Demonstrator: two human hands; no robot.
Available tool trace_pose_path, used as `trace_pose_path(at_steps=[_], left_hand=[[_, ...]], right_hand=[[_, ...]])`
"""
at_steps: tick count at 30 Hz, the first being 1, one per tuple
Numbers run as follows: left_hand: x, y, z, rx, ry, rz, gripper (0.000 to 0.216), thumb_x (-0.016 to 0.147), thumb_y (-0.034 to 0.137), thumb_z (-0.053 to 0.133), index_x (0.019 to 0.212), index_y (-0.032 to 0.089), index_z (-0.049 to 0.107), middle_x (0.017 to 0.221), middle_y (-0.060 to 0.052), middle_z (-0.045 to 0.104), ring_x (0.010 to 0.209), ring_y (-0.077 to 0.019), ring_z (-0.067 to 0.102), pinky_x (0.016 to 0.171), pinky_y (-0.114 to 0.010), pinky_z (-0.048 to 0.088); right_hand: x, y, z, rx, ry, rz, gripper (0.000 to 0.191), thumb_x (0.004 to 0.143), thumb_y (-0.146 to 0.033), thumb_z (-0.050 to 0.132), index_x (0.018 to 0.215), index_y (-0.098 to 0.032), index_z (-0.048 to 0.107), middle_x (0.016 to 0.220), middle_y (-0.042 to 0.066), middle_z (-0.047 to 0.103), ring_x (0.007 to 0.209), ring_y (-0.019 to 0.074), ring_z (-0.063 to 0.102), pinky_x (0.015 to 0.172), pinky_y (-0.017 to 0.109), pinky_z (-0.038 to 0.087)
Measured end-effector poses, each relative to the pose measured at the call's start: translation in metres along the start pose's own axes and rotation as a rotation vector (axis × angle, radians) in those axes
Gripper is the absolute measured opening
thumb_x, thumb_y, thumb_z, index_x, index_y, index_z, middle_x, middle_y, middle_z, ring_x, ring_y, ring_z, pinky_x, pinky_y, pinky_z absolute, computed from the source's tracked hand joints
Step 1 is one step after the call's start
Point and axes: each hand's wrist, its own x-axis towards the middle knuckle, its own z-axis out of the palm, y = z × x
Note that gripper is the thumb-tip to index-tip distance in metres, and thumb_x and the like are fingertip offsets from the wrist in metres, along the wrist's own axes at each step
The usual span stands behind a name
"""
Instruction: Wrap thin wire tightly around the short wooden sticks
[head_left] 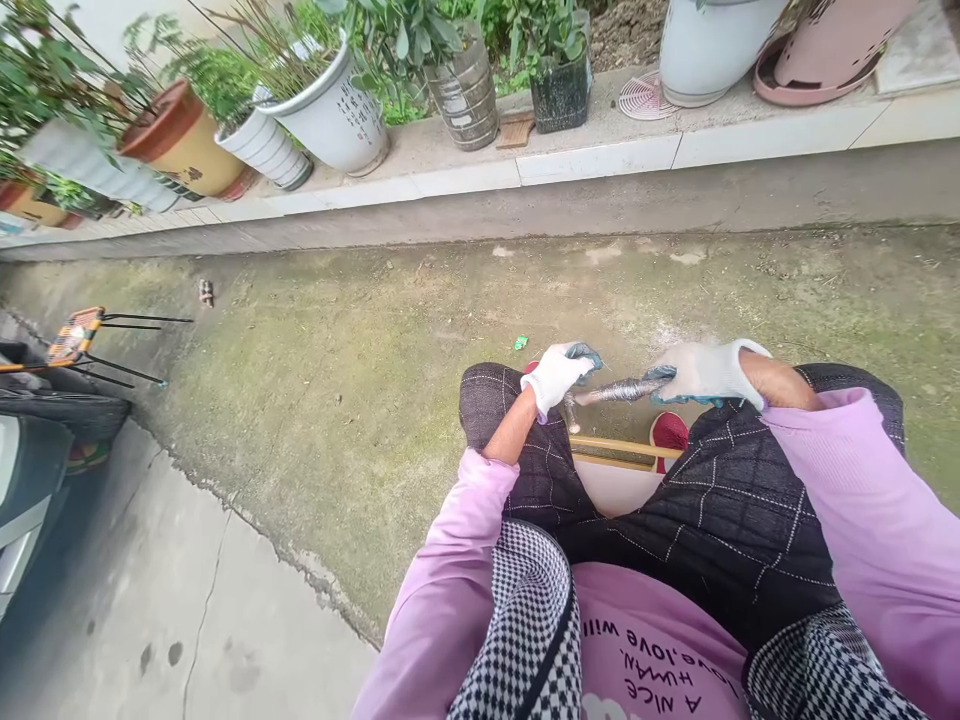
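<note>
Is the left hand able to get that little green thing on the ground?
Probably yes, with a bend forward: the green scrap lies just past the left hand in the picture, and nothing seems to block the way, though the hand is up by the knee, above the ground.

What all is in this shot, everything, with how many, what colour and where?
wrapped stick: one, silvery and brown, right of centre
ledge: one, grey and white, across the top
plant pots: nine or more, mixed colours, on ledge
spiral disc: one, pink, on ledge
scrap: one, green, centre
chair: one, orange and black, far left
unclear object: one, grey, cut off, left edge
bars: two, yellowish, below stick
shoe: one clear, red, beside bars
trousers: one pair, dark checked, lower right
sleeves: two, pink, bottom
left hand: one, white glove, near stick's left end
right hand: one, white glove, gripping stick
</note>
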Motion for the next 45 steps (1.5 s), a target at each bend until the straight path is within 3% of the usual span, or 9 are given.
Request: trace_pose_path(at_steps=[3,7,13,19,25,29,36,40,45], left_hand=[[0.000,-0.001,0.005,-0.006,-0.043,-0.035,0.003,0.081,0.017,0.076,0.082,0.014,0.076,0.070,0.002,0.069,0.065,-0.0105,0.061,0.064,-0.023,0.049],[0.006,0.000,0.007,-0.176,-0.160,-0.011,0.021,0.077,0.019,0.082,0.096,0.011,0.081,0.084,-0.006,0.082,0.070,-0.0136,0.072,0.071,-0.027,0.058],[0.010,0.025,-0.009,-0.342,-0.312,0.105,0.045,0.071,0.028,0.096,0.110,0.009,0.085,0.110,-0.019,0.088,0.084,-0.0229,0.083,0.093,-0.041,0.066],[0.012,0.039,-0.011,-0.462,-0.298,0.068,0.055,0.068,0.030,0.104,0.115,0.010,0.082,0.112,-0.020,0.087,0.098,-0.0317,0.086,0.105,-0.051,0.064],[0.013,0.033,-0.009,-0.456,-0.298,0.041,0.057,0.073,0.038,0.102,0.119,0.012,0.081,0.111,-0.018,0.088,0.084,-0.0254,0.084,0.093,-0.045,0.067],[0.011,0.033,-0.008,-0.416,-0.295,0.040,0.054,0.074,0.043,0.099,0.114,0.011,0.082,0.102,-0.015,0.088,0.075,-0.0200,0.079,0.083,-0.038,0.066],[0.010,0.032,-0.004,-0.379,-0.226,0.100,0.043,0.073,0.035,0.093,0.107,0.011,0.082,0.074,-0.002,0.074,0.060,-0.0109,0.063,0.066,-0.029,0.054],[0.005,0.034,-0.005,-0.355,-0.198,0.126,0.042,0.074,0.034,0.089,0.109,0.012,0.083,0.071,0.002,0.065,0.056,-0.0076,0.054,0.059,-0.027,0.045],[-0.002,0.044,-0.006,-0.375,-0.180,0.156,0.042,0.072,0.040,0.089,0.104,0.013,0.082,0.071,0.004,0.059,0.053,-0.0069,0.051,0.054,-0.026,0.039]], right_hand=[[0.015,-0.002,-0.003,-0.216,0.073,0.158,0.020,0.088,-0.034,0.073,0.095,-0.022,0.087,0.083,0.008,0.082,0.073,0.0247,0.074,0.062,0.032,0.046],[0.019,-0.011,-0.013,-0.187,0.226,0.236,0.031,0.097,-0.039,0.068,0.115,-0.021,0.087,0.103,0.013,0.086,0.090,0.0286,0.079,0.071,0.033,0.050],[0.000,-0.023,-0.024,0.403,0.404,0.234,0.019,0.103,-0.038,0.069,0.100,-0.020,0.075,0.073,0.003,0.070,0.062,0.0191,0.065,0.057,0.029,0.049],[-0.007,-0.029,-0.027,0.863,0.544,0.126,0.022,0.096,-0.031,0.083,0.083,-0.021,0.067,0.070,0.000,0.062,0.054,0.0118,0.052,0.045,0.024,0.047],[-0.008,-0.027,-0.026,1.013,0.547,0.101,0.034,0.090,-0.037,0.094,0.080,-0.021,0.065,0.067,-0.001,0.058,0.055,0.0113,0.049,0.044,0.023,0.045],[-0.009,-0.029,-0.027,1.022,0.563,0.113,0.029,0.092,-0.036,0.092,0.084,-0.021,0.068,0.071,0.001,0.062,0.055,0.0112,0.051,0.044,0.024,0.047],[-0.011,-0.029,-0.028,1.010,0.546,0.106,0.026,0.091,-0.038,0.091,0.091,-0.020,0.073,0.070,0.000,0.064,0.054,0.0111,0.052,0.044,0.024,0.048],[-0.016,-0.034,-0.029,1.073,0.510,0.082,0.022,0.089,-0.031,0.089,0.101,-0.018,0.076,0.067,-0.002,0.061,0.051,0.0106,0.051,0.042,0.024,0.045],[-0.024,-0.041,-0.029,1.160,0.509,0.031,0.036,0.080,-0.037,0.094,0.105,-0.019,0.075,0.067,-0.004,0.061,0.045,0.0085,0.049,0.039,0.023,0.040]])
